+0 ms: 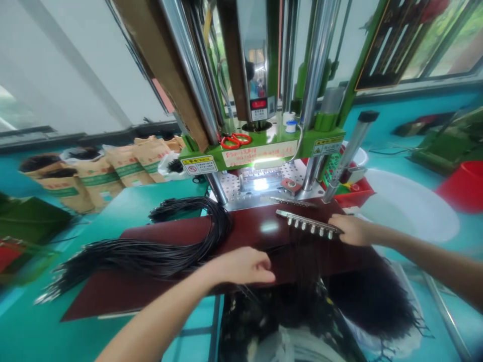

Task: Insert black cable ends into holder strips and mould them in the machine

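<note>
My right hand grips the end of a metal mould bar, which carries a row of several pale metal pieces along its front edge. Thin dark cables seem to hang from these pieces, blurred. Over the brown board is my left hand, its fingers curled in; whatever they hold is hidden. Left of it lies a thick bundle of black cables with silvery ends, bent round near the machine. A second metal bar rests behind the first, by the press's perforated plate.
A green press with steel columns rises ahead, red-handled scissors on its crossbeam. Right of my legs hangs a mass of black cables. Paper sacks stand at back left; a red bin and white basin stand right.
</note>
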Motion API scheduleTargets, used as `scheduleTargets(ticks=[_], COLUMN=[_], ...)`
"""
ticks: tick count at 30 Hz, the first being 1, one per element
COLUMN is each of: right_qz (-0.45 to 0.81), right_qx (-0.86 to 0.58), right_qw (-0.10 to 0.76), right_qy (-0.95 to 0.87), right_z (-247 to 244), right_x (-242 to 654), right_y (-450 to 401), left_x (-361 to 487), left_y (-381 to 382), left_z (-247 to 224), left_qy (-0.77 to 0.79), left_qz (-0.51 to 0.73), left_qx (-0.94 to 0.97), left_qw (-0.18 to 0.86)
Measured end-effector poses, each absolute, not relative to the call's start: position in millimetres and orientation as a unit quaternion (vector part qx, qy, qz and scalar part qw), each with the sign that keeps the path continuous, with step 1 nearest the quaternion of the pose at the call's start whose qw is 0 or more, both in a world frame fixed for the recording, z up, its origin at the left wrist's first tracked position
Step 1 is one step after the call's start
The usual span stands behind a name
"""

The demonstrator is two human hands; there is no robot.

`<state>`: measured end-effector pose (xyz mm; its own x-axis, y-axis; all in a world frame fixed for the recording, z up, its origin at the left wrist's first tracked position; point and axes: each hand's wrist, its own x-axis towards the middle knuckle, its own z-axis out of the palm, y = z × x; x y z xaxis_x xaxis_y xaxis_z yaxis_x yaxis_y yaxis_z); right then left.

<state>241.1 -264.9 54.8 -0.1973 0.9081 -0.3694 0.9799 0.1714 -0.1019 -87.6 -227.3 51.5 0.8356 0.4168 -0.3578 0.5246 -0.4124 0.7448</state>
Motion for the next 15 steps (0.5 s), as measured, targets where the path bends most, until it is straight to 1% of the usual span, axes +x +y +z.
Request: scheduleTargets(ticks=[2,3,4,7,10,13,15], right_qz=[-0.133,-0.120,-0.109,-0.080,-0.068,-0.078,-0.088], right_qx=[0.652,0.669,0.683,0.712,0.722,0.718,0.710], right_qw=[0.128,0.127,0.123,0.099,0.053,0.002,-0.027], right_qy=[0.735,0.723,0.712,0.690,0.687,0.692,0.698], right_z=[62.4,66.1,69.5,76.3,78.2,77.2,75.8], right_x=[240.8,239.5,237.4,227.9,218.5,212.4,209.1], right_y=[-245.7,-236.1,-226.9,-202.5,-179.2,-151.5,-130.8], left_x=[-65.4,-57.8,-51.8,-39.9,-32.1,-23.2,-14.6], left_y=[-244.3,-248.6,-250.7,-249.3,-241.8,-229.8,-220.0], left_z=[39.9,33.3,26.2,4.2,-12.6,-16.6,-13.2], left_qy=[0.267,0.270,0.278,0.318,0.336,0.300,0.269], left_qz=[-0.030,-0.011,0.005,0.047,0.101,0.119,0.110], left_qx=[0.871,0.870,0.856,0.746,0.594,0.469,0.413], left_qw=[0.412,0.413,0.436,0.583,0.724,0.822,0.863])
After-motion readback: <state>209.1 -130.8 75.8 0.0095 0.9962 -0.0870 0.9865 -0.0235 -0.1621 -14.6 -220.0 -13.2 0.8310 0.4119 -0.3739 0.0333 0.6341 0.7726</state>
